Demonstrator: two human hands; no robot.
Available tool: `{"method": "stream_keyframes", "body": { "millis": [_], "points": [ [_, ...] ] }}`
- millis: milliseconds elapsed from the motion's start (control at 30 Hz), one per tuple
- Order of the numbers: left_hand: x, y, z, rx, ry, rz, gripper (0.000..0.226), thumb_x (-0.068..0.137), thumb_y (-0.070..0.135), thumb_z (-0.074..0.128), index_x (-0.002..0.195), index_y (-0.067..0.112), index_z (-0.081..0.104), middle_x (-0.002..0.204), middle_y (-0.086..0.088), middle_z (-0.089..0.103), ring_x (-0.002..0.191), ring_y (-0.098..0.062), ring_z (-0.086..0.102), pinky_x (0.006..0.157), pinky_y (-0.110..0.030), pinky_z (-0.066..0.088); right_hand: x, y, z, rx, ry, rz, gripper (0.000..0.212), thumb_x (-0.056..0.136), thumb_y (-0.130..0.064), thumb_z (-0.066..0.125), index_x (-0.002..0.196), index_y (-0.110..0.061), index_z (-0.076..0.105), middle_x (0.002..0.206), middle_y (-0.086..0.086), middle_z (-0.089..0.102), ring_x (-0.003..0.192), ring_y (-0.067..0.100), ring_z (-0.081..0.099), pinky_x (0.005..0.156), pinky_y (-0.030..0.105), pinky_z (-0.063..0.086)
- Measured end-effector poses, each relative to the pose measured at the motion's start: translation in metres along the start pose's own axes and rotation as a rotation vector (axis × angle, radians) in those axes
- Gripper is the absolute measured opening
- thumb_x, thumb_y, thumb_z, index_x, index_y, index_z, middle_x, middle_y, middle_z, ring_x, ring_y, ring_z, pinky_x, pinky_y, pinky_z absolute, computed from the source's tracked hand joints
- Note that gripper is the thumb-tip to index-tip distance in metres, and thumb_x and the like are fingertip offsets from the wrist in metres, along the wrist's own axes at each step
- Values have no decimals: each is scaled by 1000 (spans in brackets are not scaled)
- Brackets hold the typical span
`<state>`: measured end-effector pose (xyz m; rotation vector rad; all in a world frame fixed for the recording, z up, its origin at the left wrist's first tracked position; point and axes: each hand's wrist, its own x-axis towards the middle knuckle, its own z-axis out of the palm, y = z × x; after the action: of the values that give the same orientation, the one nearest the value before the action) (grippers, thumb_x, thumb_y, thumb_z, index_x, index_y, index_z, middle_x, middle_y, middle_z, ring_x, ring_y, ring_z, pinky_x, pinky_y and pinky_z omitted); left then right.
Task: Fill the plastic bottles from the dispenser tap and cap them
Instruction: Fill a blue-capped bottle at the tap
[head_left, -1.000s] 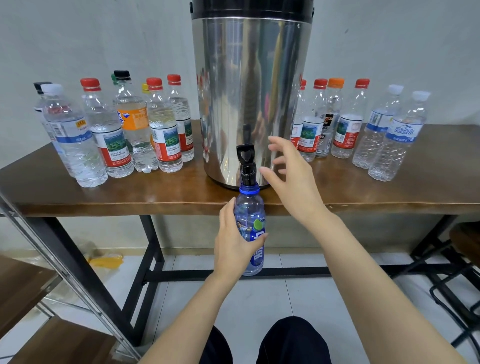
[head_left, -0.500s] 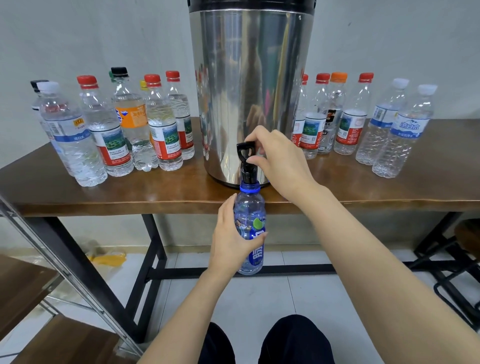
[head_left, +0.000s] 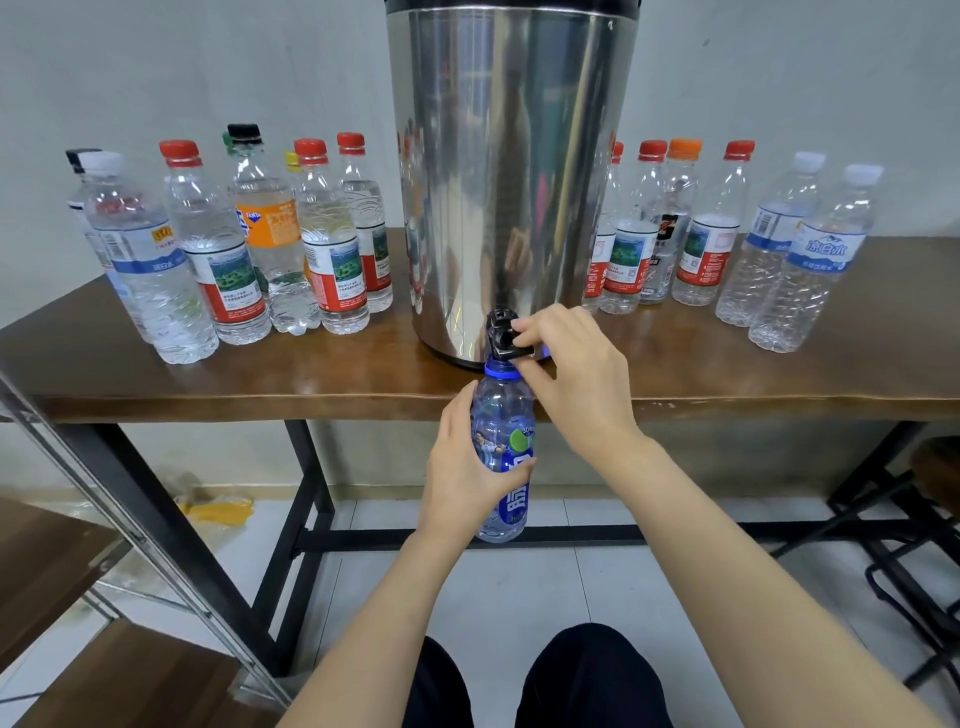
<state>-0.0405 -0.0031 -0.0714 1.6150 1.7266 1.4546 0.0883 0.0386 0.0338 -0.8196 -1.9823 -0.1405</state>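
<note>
Bottle (head_left: 503, 415) held by curled left hand (head_left: 462, 467), its mouth under black tap (head_left: 500, 335) that right hand (head_left: 571, 374) seemingly pinches.

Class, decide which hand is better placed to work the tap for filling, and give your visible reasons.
Right. Fingers of the right hand pinch the black tap lever, while the left hand grips the bottle, holding its mouth beneath it.

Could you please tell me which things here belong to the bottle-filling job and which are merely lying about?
In the job: dispenser; tap, pinched by the right hand; blue bottle, held under it by the left hand; capped bottles on the table.

Lying about: yellow scrap on the floor; wooden shelf, left; black metal frame, right.
</note>
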Motion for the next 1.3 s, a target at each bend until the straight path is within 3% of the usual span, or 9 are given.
{"method": "stream_keyframes", "body": {
  "millis": [133,233,400,533,767,833,933,1133,1300],
  "points": [
    [-2,2,0,-7,1,-32,104,65,34,90,149,30,28,145,12,43,125,-1,47,91,-8,38,-2,-8,-1,6,5,24,45,77,-54,73,90,-14,61,100,-5,66,88,13,58,65,25,48],
    [-3,5,-1,-33,-1,-43,104,66,31,90,149,32,27,145,14,43,125,-1,47,96,-16,42,-2,-14,5,-19,64,78,50,78,-63,68,85,-15,57,94,-5,58,85,13,52,61,23,43],
    [-3,6,-2,-44,-10,-45,101,66,30,90,147,32,30,144,16,43,123,2,46,86,-2,37,1,-20,8,-49,131,127,42,81,-54,71,78,-17,54,83,-8,57,82,14,48,60,29,43],
    [-3,6,-2,-44,-4,-38,100,67,28,90,147,31,31,143,16,44,121,6,45,82,6,36,5,-12,3,31,84,108,32,80,-41,77,77,-16,57,80,-9,58,82,13,46,72,32,43],
    [-2,5,-2,-15,-2,-3,99,67,27,89,148,25,33,143,9,46,126,-4,47,98,-17,42,22,19,-19,250,-202,114,24,79,-48,68,89,-27,68,90,-4,66,91,6,47,80,33,45],
    [-2,4,-2,-14,-7,-2,100,67,28,89,148,26,31,143,10,46,126,-5,48,100,-21,45,26,29,-22,306,-240,115,19,80,-40,73,92,-26,71,98,-3,69,96,7,49,82,33,47],
    [-1,2,-1,-12,-10,-12,101,66,31,89,148,29,30,143,12,45,126,-4,49,99,-21,45,23,38,-18,334,-177,70,20,82,-37,73,92,-19,74,102,-12,71,97,14,53,86,38,47],
    [-2,0,1,-28,2,-14,100,66,31,90,146,33,31,141,16,47,124,-3,50,98,-21,48,2,34,11,344,78,134,25,87,-36,67,91,-12,74,103,-9,72,93,15,54,78,38,50],
    [-2,-1,2,-26,14,-9,100,65,30,90,146,32,31,141,15,47,125,-3,50,100,-24,49,-1,26,18,378,149,176,27,87,-37,64,88,-11,73,101,-9,71,88,15,52,74,36,50]
  ]
}}
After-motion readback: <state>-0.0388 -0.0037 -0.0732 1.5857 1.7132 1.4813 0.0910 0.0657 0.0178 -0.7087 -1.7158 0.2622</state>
